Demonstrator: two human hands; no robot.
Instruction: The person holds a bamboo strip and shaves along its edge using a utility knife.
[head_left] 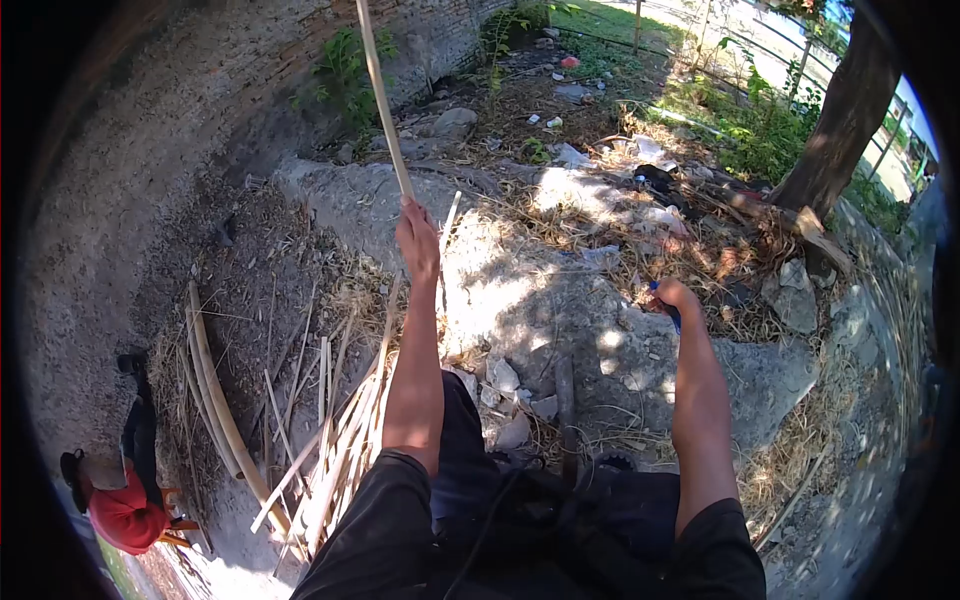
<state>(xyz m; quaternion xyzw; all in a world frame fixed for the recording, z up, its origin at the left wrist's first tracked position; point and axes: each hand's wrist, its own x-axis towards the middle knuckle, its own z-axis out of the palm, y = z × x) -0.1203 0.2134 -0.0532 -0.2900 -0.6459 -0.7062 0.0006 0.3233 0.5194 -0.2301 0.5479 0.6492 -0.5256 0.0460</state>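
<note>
My left hand (pixel 417 240) is closed round the lower end of a long, pale bamboo strip (pixel 380 95). The strip rises from the fist, leaning slightly left, and runs out of view at the top. Off to the right, my right hand (pixel 676 296) is closed on a blue handle (pixel 673 318); most of it is hidden by the hand, so I cannot tell what tool it belongs to. The two hands are well apart. Below my left forearm lies a loose pile of split bamboo strips (pixel 345 440).
Thicker curved bamboo poles (pixel 222 400) lie at left. A person in a red shirt (pixel 130 515) sits at lower left. Broken stones (pixel 503 378) lie before my legs. Dry shavings (pixel 720 265) and litter cover the ground near a tree trunk (pixel 840 120). A brick wall (pixel 240 85) stands behind.
</note>
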